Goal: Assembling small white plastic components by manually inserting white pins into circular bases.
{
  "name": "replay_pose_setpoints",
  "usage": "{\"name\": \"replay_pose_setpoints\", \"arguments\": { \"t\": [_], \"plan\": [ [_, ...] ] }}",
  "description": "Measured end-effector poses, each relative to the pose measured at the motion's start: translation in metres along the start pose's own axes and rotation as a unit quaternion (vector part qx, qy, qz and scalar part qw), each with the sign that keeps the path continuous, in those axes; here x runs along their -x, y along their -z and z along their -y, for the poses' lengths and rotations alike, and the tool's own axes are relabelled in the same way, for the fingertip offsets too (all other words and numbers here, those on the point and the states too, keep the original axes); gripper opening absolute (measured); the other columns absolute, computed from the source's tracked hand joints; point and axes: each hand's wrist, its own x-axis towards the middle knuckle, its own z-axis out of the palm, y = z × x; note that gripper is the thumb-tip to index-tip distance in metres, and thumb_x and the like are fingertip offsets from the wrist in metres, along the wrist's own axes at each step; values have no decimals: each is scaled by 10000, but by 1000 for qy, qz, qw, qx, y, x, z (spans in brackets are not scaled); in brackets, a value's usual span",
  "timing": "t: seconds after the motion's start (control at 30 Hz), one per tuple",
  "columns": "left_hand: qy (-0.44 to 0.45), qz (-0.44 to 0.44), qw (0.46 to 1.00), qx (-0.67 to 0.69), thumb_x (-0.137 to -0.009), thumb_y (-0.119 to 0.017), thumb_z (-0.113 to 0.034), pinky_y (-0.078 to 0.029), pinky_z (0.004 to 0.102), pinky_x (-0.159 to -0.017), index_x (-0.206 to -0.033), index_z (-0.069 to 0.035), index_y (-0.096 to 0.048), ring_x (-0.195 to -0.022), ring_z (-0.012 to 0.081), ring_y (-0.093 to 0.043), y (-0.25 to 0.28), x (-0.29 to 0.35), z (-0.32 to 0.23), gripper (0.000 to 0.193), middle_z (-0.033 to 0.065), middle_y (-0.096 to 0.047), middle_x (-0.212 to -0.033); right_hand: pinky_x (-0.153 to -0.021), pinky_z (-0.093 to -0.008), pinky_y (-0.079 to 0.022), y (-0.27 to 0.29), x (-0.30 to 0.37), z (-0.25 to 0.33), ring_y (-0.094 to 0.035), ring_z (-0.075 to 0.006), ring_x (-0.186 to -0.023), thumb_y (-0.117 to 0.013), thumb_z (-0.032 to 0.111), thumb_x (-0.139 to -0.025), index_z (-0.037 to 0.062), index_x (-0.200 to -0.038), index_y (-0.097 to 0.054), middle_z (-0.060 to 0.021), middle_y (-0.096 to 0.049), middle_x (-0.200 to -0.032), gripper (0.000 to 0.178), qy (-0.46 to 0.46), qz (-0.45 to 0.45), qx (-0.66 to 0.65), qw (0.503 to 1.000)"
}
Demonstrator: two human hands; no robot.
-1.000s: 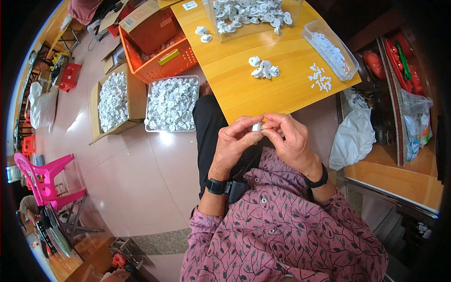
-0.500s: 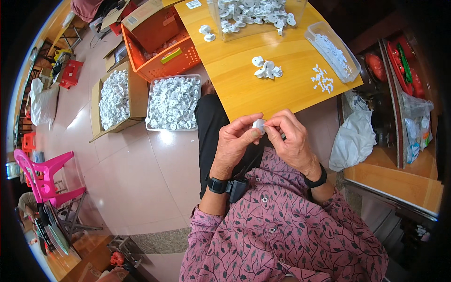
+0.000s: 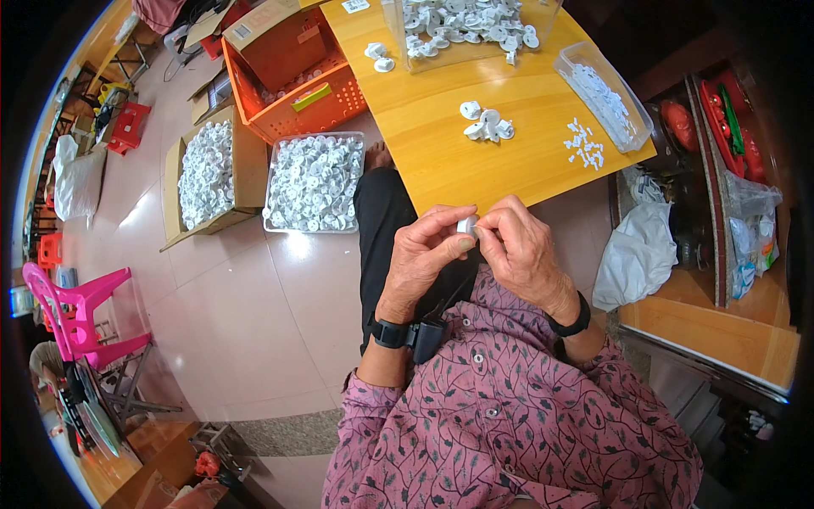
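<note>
Above my lap, just off the near table edge, my left hand (image 3: 426,252) grips a small round white plastic part (image 3: 466,225) between thumb and forefinger. My right hand (image 3: 519,250) is closed in a pinch against the right side of that part; whatever its fingertips hold is hidden. On the wooden table (image 3: 458,178) ahead lies a cluster of similar white parts (image 3: 487,125). To their right, tiny white plastic pieces (image 3: 585,146) are scattered beside a clear tray (image 3: 640,140) holding more of them.
A clear bin of white parts (image 3: 466,30) stands at the table's far side. On the floor to the left are a full clear tub (image 3: 312,182), a cardboard box (image 3: 174,195) and an orange crate (image 3: 292,123). A pink chair (image 3: 80,314) stands far left, shelves (image 3: 721,246) right.
The white part in my left hand has turned more edge-on, and my right fingertips have closed nearer against it. The whole view has shifted slightly.
</note>
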Motion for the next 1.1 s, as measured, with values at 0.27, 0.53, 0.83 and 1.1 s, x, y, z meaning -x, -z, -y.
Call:
{"name": "replay_pose_setpoints", "arguments": {
  "t": [0.27,0.53,0.83,1.1],
  "plan": [
    [-1,2,1000,4,-871,-749,-1,-531,227,-712,-1227,13,-676,-842,96,-619,4,2,6,364,48,-661,-1069,-608,-426,-485,0,-3,3,-602,-328,-714,-657,-4,-856,24,-912,-535,-140,-545,-842,137,14,8,16,1000],
    [-4,-9,1000,16,-858,-772,-30,-544,227,-731,-1190,2,-700,-855,92,-612,3,4,3,341,35,-643,-1026,-620,-445,-479,-3,-1,3,-592,-351,-737,-655,12,-848,29,-894,-529,-147,-527,-847,134,2,17,-7,1000],
    [-42,-2,999,-8,-845,-780,-27,-548,237,-739,-1187,2,-702,-880,108,-622,4,5,0,352,56,-653,-1067,-631,-450,-481,-4,-3,8,-590,-354,-753,-662,5,-839,30,-914,-521,-151,-529,-862,161,21,-2,4,1000],
    [-14,-20,999,29,-838,-780,-9,-533,244,-821,-1163,3,-707,-951,120,-624,-1,6,2,333,64,-657,-1099,-660,-450,-483,-4,0,7,-584,-370,-778,-637,-13,-846,24,-926,-506,-167,-535,-890,158,9,-7,-21,1000]
  ]
}}
